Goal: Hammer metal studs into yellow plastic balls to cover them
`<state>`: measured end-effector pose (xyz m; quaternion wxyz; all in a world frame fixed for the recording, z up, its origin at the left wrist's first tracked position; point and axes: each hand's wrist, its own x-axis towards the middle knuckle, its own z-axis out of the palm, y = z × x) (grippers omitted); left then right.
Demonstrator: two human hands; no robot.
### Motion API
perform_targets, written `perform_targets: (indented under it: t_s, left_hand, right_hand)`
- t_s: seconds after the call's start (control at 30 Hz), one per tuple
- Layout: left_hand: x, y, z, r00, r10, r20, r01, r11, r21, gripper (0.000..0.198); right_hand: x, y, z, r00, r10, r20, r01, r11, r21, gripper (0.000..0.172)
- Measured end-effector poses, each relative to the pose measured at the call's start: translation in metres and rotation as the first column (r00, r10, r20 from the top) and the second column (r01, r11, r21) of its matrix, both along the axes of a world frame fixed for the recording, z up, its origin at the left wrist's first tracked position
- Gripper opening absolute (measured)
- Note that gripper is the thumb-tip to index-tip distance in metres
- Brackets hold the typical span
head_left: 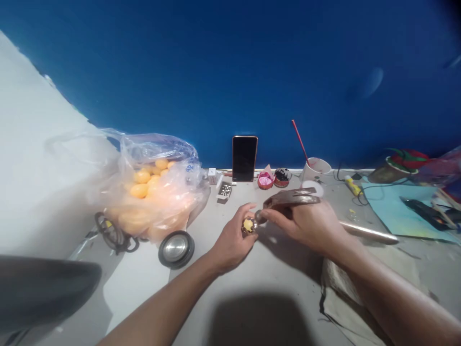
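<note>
**Head view: both hands meet over a small yellow-centred piece at mid-table**

Containers first. A clear plastic bag [154, 192] slumps at the left of the grey table [273, 274], full of round yellow-orange pieces. Just in front of it lies a round metal dish with a dark rim [176, 248]; what it holds cannot be made out. Near the blue wall, a small open white box [224, 191] holds silvery bits. To the right of an upright dark phone [245, 158] sit two shallow dishes side by side, a pink dish [265, 180] with pink matter in it and a dark dish [282, 177] with black matter. Further right, a white cup [316, 168] has a red stick [299, 141] leaning out of it.

The left hand [230, 242] rests on the table with thumb and fingers pinched around the small yellow-centred piece [248, 225], which sits just in front of the phone's line, between the two hands. The right hand [306, 223] is curled closed on a brown metal tool [291, 198] shaped like a hammer head, showing above the knuckles; its thumb and forefinger reach to just beside the piece, and whether they touch it is unclear. The right forearm lies over a pale cloth [338, 288].
</note>
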<state>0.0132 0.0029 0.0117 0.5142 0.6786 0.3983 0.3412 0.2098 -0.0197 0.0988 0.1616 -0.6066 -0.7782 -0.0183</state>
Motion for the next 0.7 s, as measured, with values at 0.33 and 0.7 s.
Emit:
perform_targets:
  t_s: [0.33, 0.7]
  left_hand:
    - [-0.002, 0.008, 0.004, 0.997, 0.052, 0.065, -0.049, 0.998, -0.039, 0.033]
    - [-0.001, 0.008, -0.004, 0.988, 0.078, 0.136, -0.053, 0.983, -0.174, 0.036]
  right_hand:
    - [0.000, 0.005, 0.001, 0.999, -0.024, -0.033, 0.023, 1.000, -0.011, 0.040]
    - [-0.003, 0.005, -0.001, 1.000, -0.025, 0.009, 0.025, 1.000, 0.000, 0.048]
